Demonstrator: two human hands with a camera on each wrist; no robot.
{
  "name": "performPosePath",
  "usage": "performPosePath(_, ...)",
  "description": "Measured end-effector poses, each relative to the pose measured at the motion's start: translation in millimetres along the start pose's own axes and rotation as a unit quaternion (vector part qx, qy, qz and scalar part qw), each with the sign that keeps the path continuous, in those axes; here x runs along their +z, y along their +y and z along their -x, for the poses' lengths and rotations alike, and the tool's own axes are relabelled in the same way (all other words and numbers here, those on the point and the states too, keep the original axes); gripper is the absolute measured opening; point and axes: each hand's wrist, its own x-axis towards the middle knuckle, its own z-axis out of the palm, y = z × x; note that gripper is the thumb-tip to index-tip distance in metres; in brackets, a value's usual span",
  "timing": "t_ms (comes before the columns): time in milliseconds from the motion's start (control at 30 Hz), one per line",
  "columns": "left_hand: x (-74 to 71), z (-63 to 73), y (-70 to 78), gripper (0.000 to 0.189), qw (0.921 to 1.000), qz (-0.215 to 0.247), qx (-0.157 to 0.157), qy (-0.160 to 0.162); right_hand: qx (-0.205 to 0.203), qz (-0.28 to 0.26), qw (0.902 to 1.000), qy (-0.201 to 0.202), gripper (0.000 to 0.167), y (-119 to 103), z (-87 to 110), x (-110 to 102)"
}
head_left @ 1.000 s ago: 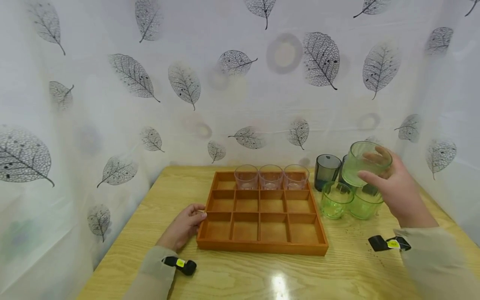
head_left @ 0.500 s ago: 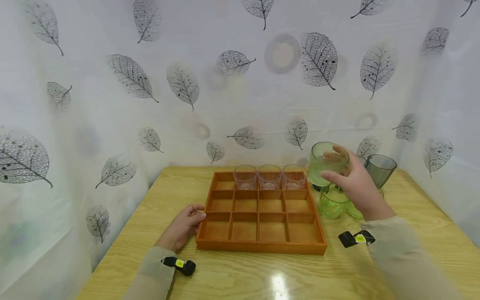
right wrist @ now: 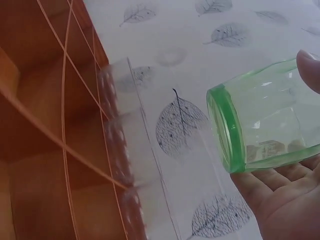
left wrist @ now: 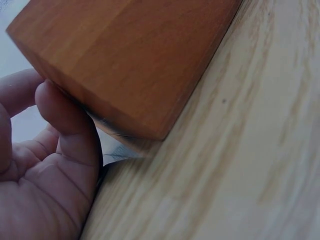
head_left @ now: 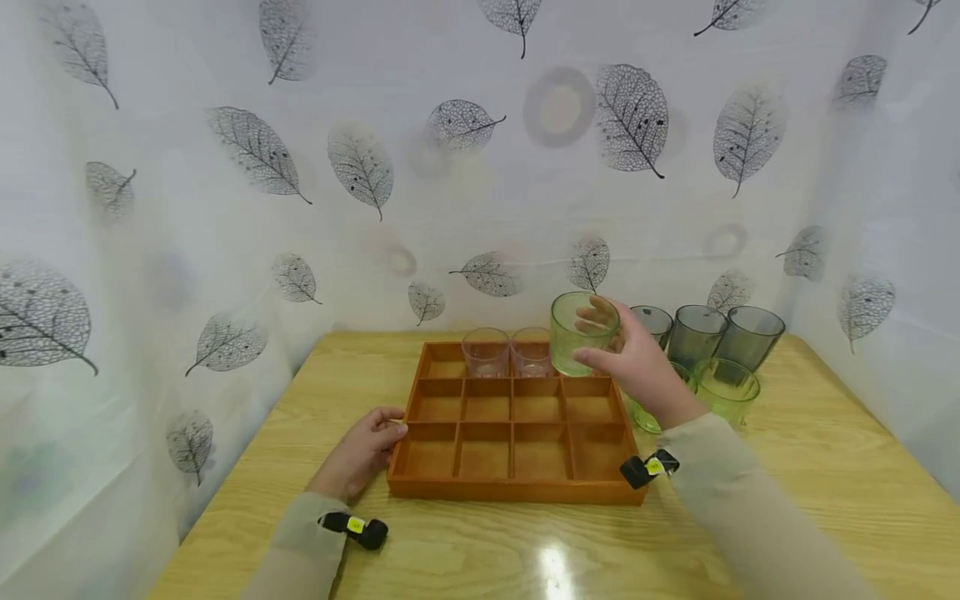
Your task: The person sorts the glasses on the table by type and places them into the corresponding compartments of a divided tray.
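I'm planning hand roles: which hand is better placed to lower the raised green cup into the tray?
Probably the right hand: it holds the green cup up near the back row of the tray. The left hand touches the tray's left side, away from the cup.

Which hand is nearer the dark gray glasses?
The right hand, raised with a green glass, partly hiding the leftmost of the dark gray glasses. The left hand is across the tray, at its left side.
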Motion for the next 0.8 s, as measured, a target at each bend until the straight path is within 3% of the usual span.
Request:
performPosePath(300,-0.4,0.9,0.7,0.043,1.0,0.006,0.001,-0.004,-0.013,-0.014,0.9993,-0.032,0.092,0.4,-23.1,43.6)
performPosePath(467,0.2,0.8,1.8,0.043,1.0,0.005,-0.002,-0.001,0.008,-0.013,0.999,-0.041,0.098,9.0,-29.4,66.1)
performPosePath(800,1.6,2.3,2.2,0.041,1.0,0.008,-0.001,0.002,0.053,0.025,0.9978,-0.032,0.094,29.1,-32.6,101.4)
